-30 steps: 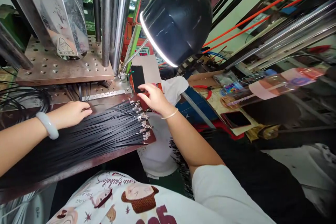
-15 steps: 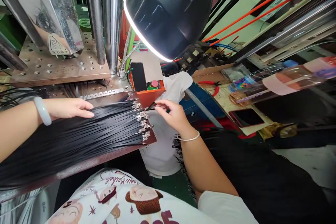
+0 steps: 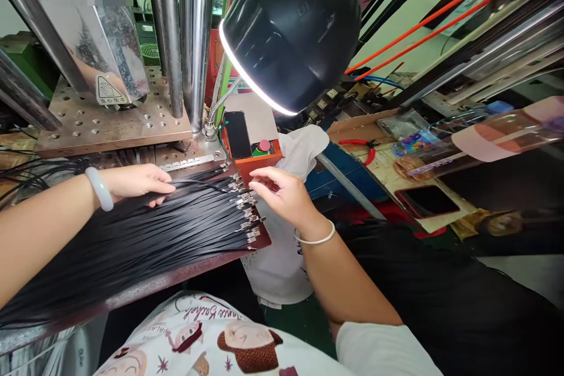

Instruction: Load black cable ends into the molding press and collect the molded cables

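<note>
A wide layer of black flat cables (image 3: 167,229) lies across a reddish-brown board, their metal connector ends (image 3: 247,205) fanned along its right side. My left hand (image 3: 141,182), with a pale bangle on the wrist, pinches a black cable between thumb and fingertips, lifting it slightly above the others. Just to the right of the connector ends, my right hand (image 3: 282,191) hovers with its thumb and index finger a little apart. Nothing shows between those fingertips. Its curled lower fingers are partly hidden.
A press with steel columns (image 3: 174,41) and a hand-warning label stands behind the board. A black lamp (image 3: 295,29) hangs low overhead. An orange control box (image 3: 258,158) carries a red button and a phone. A whitish bucket (image 3: 282,270) sits below my right hand.
My left hand has moved right and closed on a cable. My right hand has shifted left toward the connector ends, and the small dark piece at its fingertips no longer shows. The view has shifted slightly.
</note>
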A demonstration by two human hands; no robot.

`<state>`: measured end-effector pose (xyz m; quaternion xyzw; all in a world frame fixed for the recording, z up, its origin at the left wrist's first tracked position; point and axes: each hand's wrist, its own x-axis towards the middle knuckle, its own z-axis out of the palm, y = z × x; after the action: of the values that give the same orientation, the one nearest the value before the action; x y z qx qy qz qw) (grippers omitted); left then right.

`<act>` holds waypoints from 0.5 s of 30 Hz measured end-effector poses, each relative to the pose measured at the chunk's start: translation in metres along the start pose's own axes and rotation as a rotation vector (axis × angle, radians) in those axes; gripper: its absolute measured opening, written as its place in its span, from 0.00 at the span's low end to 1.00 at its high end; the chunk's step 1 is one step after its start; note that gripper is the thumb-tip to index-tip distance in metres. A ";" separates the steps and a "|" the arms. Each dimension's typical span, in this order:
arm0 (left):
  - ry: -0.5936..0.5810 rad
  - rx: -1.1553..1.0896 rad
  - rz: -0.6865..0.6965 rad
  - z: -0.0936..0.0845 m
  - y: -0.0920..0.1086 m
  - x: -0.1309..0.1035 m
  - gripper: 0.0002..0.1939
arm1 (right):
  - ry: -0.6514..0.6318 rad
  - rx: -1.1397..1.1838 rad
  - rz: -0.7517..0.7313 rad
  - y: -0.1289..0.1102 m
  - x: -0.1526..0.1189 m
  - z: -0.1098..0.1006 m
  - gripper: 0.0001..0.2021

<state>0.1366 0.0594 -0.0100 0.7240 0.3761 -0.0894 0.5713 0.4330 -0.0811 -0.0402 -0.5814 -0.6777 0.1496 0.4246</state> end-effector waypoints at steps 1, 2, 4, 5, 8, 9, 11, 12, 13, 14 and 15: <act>0.005 -0.002 0.035 -0.001 0.002 0.001 0.23 | 0.032 -0.012 -0.005 -0.003 0.001 0.001 0.06; 0.009 -0.003 0.071 -0.002 0.005 0.001 0.21 | 0.079 -0.028 -0.017 -0.007 0.003 0.001 0.06; 0.017 -0.005 0.113 -0.004 0.008 0.001 0.20 | 0.189 -0.058 -0.062 -0.017 0.008 0.003 0.07; 0.029 -0.009 0.112 -0.005 0.008 0.002 0.20 | 0.233 -0.065 -0.091 -0.022 0.011 0.005 0.08; 0.054 -0.061 0.064 -0.004 0.006 0.008 0.21 | 0.231 -0.067 -0.188 -0.034 0.021 0.019 0.11; 0.043 -0.085 0.048 -0.003 0.005 0.011 0.21 | 0.175 -0.087 -0.233 -0.037 0.024 0.027 0.11; 0.010 -0.129 0.037 0.000 0.005 0.015 0.21 | 0.010 -0.191 -0.341 -0.040 0.030 0.047 0.15; 0.009 -0.136 0.047 0.002 0.005 0.016 0.21 | -0.079 -0.274 -0.388 -0.041 0.033 0.057 0.19; 0.014 -0.131 0.062 0.003 0.006 0.016 0.21 | -0.161 -0.369 -0.416 -0.041 0.036 0.067 0.21; 0.020 -0.117 0.077 0.004 0.006 0.014 0.21 | -0.231 -0.465 -0.420 -0.040 0.039 0.075 0.19; 0.028 -0.086 0.097 0.004 0.004 0.011 0.21 | -0.283 -0.553 -0.400 -0.040 0.041 0.081 0.16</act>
<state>0.1482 0.0604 -0.0138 0.7174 0.3520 -0.0354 0.6001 0.3476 -0.0310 -0.0439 -0.5038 -0.8448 -0.0461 0.1742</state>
